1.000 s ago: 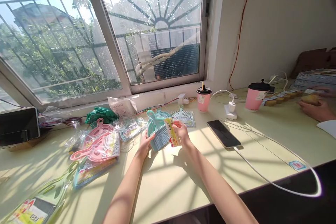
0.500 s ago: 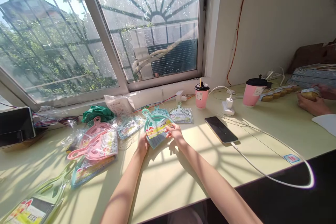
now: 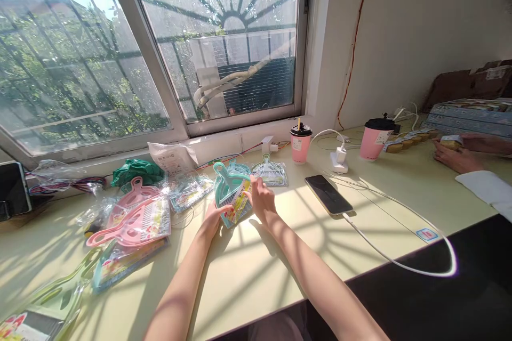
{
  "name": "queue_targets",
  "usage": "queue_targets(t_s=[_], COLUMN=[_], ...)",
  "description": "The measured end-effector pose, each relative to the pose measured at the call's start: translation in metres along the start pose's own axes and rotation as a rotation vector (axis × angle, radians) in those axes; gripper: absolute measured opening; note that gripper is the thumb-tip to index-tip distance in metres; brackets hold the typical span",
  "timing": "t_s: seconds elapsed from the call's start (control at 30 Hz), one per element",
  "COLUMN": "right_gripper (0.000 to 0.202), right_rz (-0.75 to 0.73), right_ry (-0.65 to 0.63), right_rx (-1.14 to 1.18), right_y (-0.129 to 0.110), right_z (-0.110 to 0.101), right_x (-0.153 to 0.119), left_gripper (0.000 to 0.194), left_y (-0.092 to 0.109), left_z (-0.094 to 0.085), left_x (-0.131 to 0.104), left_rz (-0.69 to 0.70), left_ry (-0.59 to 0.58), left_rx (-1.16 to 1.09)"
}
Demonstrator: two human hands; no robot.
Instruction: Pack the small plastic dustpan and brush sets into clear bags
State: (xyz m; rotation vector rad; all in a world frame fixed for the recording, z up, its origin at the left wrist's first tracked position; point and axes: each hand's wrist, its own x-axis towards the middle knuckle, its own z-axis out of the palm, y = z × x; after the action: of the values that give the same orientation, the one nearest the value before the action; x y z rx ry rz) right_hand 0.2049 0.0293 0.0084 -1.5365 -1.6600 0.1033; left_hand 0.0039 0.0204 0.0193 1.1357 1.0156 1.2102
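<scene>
A teal dustpan set is held up over the table between my two hands, its handle pointing up and left. My left hand grips its lower left side, thumb across the front. My right hand has its fingers closed at the upper right side, beside the yellow printed card, which sits tilted on the set. Left of my hands lie pink dustpan sets in clear plastic, and a green one lies at the lower left. Another wrapped set rests behind my right hand.
A black phone on a white cable lies to the right, near a white charger. Two pink cups stand farther back. Green plastic lies by the window. At far right, another person's hands hold a small yellowish item.
The yellow card has turned from nearly level to steeply slanted. My right hand has moved up to the set's upper right edge, and my left thumb now crosses the front. The view has shifted slightly.
</scene>
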Motion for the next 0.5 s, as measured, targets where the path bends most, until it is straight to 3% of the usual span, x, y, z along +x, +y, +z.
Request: queue_targets(t_s=[0.1,0.2,0.33,0.5], right_gripper=[0.053,0.043,0.037,0.034], right_rz=[-0.274,-0.442,-0.497,-0.521], right_ry=[-0.087,-0.249,-0.451,-0.549], right_rx=[-0.211,-0.254,-0.250,-0.278], right_y=[-0.016,-0.030,-0.035,-0.031], right_z=[-0.015,-0.021,-0.016,-0.011], right_x=[-0.007,-0.014,-0.019,-0.016], left_gripper=[0.075,0.070,0.065,0.080], left_y=[0.001,0.001,0.000,0.002], left_z=[0.002,0.003,0.002,0.002], left_x=[0.000,0.001,0.002,0.000], left_rz=[-0.007,-0.026,-0.021,-0.044], left_ry=[0.007,0.024,0.040,0.038], left_rx=[0.016,0.014,0.008,0.007])
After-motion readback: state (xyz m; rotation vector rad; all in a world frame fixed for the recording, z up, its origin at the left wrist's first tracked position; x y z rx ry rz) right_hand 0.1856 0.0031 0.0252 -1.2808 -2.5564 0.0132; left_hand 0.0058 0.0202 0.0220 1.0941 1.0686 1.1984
